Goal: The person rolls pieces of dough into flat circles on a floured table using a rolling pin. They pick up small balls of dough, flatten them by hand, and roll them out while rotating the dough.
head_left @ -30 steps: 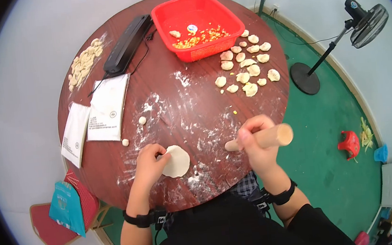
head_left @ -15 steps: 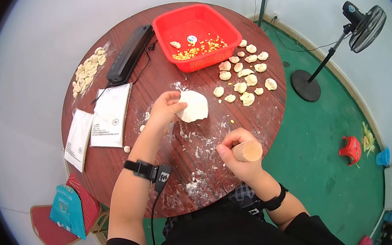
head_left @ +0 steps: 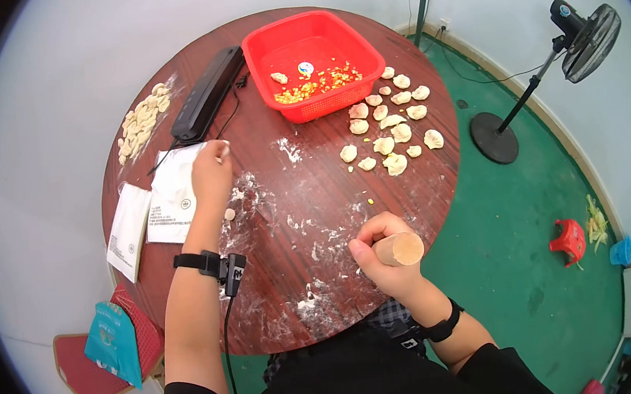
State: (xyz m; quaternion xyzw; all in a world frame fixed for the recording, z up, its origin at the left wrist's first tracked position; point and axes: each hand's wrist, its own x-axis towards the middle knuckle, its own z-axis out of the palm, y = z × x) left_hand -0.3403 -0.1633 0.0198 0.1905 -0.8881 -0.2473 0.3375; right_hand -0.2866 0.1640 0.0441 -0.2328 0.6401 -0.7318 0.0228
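My left hand [head_left: 212, 174] is over the printed white packet [head_left: 169, 228] at the table's left, fingers pinched together. A bit of white dough wrapper [head_left: 226, 151] shows at the fingertips; the rest of it is hard to tell from the white packet behind. A small dough piece [head_left: 229, 214] lies just below that hand, beside scattered flour [head_left: 290, 151]. In my right hand [head_left: 384, 262], near the table's front right, is a wooden rolling pin [head_left: 407, 249], seen end-on with the fingers wrapped round it.
Filled dumplings [head_left: 396, 163] lie in loose rows at the right. Behind stands a red plastic basket [head_left: 260, 54] with yellow-orange bits inside. A black sealer-like machine [head_left: 207, 93] with a cord, shaped dough pieces [head_left: 143, 122] and another white packet [head_left: 127, 226] occupy the left.
My left hand has moved left from the table's middle to the white packet, and the round dough wrapper is gone from the middle. My right hand with the rolling pin has barely moved.
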